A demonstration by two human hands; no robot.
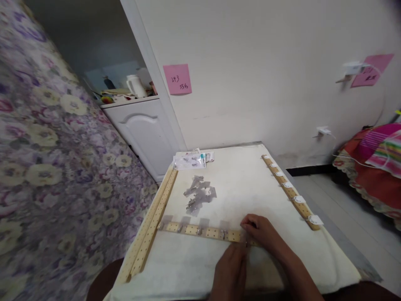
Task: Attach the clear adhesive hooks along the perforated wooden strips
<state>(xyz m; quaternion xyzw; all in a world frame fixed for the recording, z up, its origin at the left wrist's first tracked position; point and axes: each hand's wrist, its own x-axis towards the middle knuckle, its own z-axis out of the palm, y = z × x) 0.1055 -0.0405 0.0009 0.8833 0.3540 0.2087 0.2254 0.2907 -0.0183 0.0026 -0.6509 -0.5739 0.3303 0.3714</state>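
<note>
A narrow wooden strip with holes (211, 233) lies across the near part of the table, with several small metal clips (199, 230) on it, each with a clear plastic tab. Close to its right end, my left hand (230, 265) has its fingers closed on another clear plastic tab (244, 238) at the strip's front edge. From the far side, my right hand (261, 230) comes in with thumb and forefinger pinched just above that tab; whatever is between them is too small to make out. Beyond the strip lies a loose pile of clear tabs with clips (199, 195).
Two long perforated wooden strips (153, 223) run along the table's left edge. At the right edge, another strip (290, 191) bears several white round pieces. Clear packets (189, 161) lie at the back left of the cloth-covered table (238, 179). A flowered curtain (56, 146) hangs at left.
</note>
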